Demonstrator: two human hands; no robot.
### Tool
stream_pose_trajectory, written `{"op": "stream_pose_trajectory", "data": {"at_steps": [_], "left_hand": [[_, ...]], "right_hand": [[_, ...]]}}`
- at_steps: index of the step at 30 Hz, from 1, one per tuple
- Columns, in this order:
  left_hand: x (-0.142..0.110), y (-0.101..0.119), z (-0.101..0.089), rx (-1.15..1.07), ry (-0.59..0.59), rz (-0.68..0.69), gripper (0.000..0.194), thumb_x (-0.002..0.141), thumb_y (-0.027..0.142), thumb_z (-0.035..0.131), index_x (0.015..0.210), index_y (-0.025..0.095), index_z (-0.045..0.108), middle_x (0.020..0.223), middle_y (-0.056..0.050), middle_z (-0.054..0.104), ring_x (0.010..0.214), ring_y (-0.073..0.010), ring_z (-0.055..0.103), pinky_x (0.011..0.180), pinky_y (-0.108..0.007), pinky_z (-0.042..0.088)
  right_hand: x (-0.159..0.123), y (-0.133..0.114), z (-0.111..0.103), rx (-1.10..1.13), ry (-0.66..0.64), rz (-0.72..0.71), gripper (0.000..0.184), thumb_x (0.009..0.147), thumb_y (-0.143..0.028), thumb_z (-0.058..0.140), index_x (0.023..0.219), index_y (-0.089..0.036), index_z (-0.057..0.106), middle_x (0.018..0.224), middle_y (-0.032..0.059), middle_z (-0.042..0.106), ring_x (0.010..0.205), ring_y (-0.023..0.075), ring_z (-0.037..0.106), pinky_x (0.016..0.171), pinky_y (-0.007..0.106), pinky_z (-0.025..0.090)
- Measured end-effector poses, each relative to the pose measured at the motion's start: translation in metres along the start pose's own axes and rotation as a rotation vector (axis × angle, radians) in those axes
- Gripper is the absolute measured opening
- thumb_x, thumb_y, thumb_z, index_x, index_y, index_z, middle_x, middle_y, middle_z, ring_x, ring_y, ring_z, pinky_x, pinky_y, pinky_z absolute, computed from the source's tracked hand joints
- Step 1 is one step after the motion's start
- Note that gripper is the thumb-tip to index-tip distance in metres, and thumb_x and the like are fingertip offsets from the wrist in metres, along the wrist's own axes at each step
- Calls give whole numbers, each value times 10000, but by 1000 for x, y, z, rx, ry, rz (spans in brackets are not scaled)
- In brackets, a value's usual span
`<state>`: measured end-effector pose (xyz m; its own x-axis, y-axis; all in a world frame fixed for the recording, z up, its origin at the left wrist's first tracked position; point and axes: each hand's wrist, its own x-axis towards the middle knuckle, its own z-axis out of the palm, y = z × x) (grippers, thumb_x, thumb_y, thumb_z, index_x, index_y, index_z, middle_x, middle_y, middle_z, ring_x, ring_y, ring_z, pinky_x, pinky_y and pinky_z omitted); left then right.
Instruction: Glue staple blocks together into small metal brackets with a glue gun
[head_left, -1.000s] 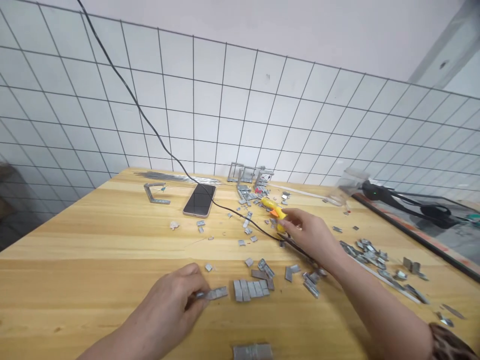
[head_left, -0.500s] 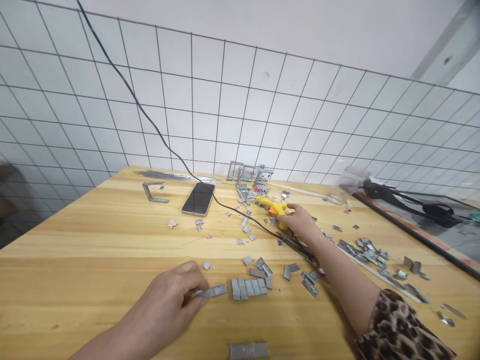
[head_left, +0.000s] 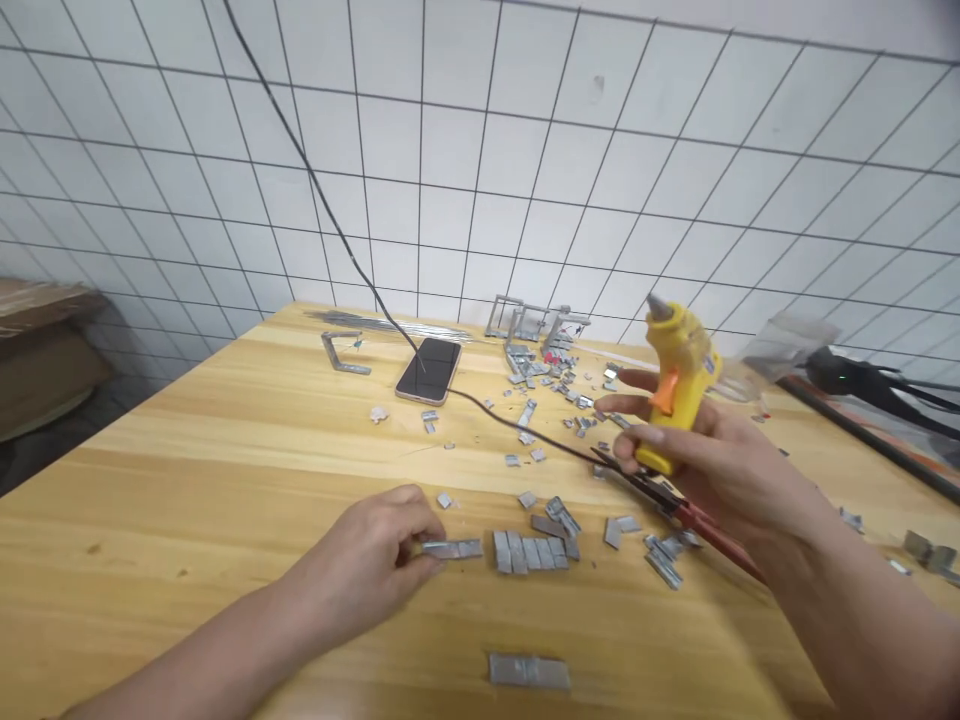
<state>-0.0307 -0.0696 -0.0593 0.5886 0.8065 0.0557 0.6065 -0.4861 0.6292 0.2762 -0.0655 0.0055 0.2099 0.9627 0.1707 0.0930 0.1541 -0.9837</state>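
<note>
In the head view, the left hand (head_left: 384, 548) pinches a grey metal strip (head_left: 460, 549) beside a row of metal pieces (head_left: 530, 553) on the bench (head_left: 420, 650), while the right hand (head_left: 724, 460) grips a raised yellow hot-glue gun (head_left: 684, 360).

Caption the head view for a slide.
Right hand holds a yellow glue gun above the table; left hand pinches a grey strip.

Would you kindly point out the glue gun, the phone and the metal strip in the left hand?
Glue gun (head_left: 688, 362): head view, on its yellow body.
Phone (head_left: 439, 360): head view, on its dark screen.
Metal strip (head_left: 454, 549): head view, on its exposed part.
</note>
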Motion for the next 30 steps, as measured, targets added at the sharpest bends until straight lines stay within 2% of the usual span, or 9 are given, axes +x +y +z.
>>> {"op": "stream_pose_trajectory", "data": {"at_steps": [1, 3, 5, 9, 13, 16, 22, 27, 30], "left_hand": [[0, 1, -1, -12, -6, 2, 151, 762, 90, 541, 791, 193, 648, 807, 2, 576, 632, -105, 533, 573, -200, 392], [0, 2, -3, -30, -22, 2, 177, 749, 74, 532, 797, 192, 655, 811, 1, 573, 627, -99, 533, 566, -191, 395], [0, 2, -4, -38, -34, -2, 185, 751, 79, 528, 804, 191, 665, 800, 0, 567, 620, -99, 531, 558, -186, 396], [0, 1, -4, -38, -36, -15, 163, 775, 114, 533, 818, 183, 674, 787, -8, 560, 615, -106, 526, 541, -191, 392], [-2, 1, -2, -35, -31, -6, 167, 788, 109, 530, 826, 186, 673, 789, -7, 558, 625, -109, 533, 549, -197, 389], [-3, 2, -2, -44, -30, 17, 180, 764, 65, 525, 802, 185, 655, 794, -1, 563, 641, -108, 538, 566, -198, 390], [-2, 6, -2, -14, -25, 24, 124, 756, 68, 552, 754, 173, 619, 773, -3, 572, 671, -126, 542, 565, -207, 381], [-3, 8, 1, 16, 1, 27, 109, 781, 96, 553, 747, 188, 599, 752, 8, 570, 674, -130, 538, 573, -217, 370], [-3, 8, 3, 39, 6, 30, 112, 790, 104, 544, 743, 192, 594, 752, 5, 566, 679, -137, 536, 568, -221, 364]], "right_hand": [[-8, 2, -3, -34, -124, 45, 336, 724, -291, 761, 1038, -239, 654, 901, 49, 707, 625, 165, 638, 583, 305, 516], [-20, 8, -10, -179, -239, 65, 166, 753, -349, 741, 852, -222, 701, 788, 59, 701, 787, 214, 657, 640, 289, 519], [-26, 14, -14, -329, -311, 119, 191, 739, -399, 742, 767, -213, 707, 733, 66, 692, 720, 219, 649, 605, 298, 523], [-29, 14, -9, -433, -559, 162, 198, 773, -428, 690, 816, -237, 722, 709, 55, 673, 718, 233, 643, 617, 325, 554], [-32, 7, 5, -437, -550, 180, 217, 764, -480, 678, 747, -268, 723, 596, 15, 644, 634, 217, 653, 655, 341, 595], [-37, 9, 15, -476, -543, 166, 230, 744, -466, 699, 840, -262, 744, 741, 42, 733, 701, 246, 687, 686, 361, 608], [-46, 15, 26, -452, -710, 117, 205, 815, -345, 659, 998, -315, 746, 1015, 49, 750, 866, 280, 712, 791, 373, 597], [-45, 14, 31, -527, -718, -24, 282, 833, -286, 640, 1099, -343, 713, 1053, 45, 742, 814, 260, 724, 716, 323, 614], [-46, 15, 30, -611, -733, -72, 289, 854, -299, 605, 1126, -316, 703, 1031, 51, 749, 845, 253, 719, 735, 313, 609]]}}
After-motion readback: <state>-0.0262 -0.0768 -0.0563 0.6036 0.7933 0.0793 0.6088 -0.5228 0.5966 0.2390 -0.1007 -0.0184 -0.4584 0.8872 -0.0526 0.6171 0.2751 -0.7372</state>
